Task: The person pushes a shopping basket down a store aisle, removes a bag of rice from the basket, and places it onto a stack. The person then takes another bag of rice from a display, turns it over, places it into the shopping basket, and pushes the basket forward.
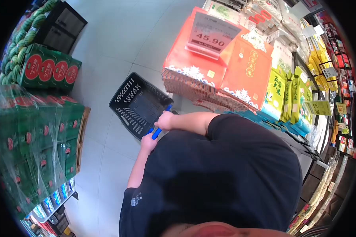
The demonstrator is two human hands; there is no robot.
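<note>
A black plastic shopping basket [120, 106] with slotted walls sits in front of me, angled to the upper left. Blue parts of its handle [157, 133] show at the end nearest my body. My left hand [148, 142] is closed round the handle's lower left part. Slightly higher and to the right, my right hand [165, 120] also grips the handle, fingers wrapped round it. I see no goods inside the basket. Its underside and any wheels are hidden.
At left, green cartons [35, 146] in plastic wrap stand on a wooden pallet [82, 138], with watermelons [17, 51] behind. To the right are stacked red rice packages [247, 71], a price sign [211, 35] and green rice bags [290, 94]. Tiled floor [106, 51] lies between.
</note>
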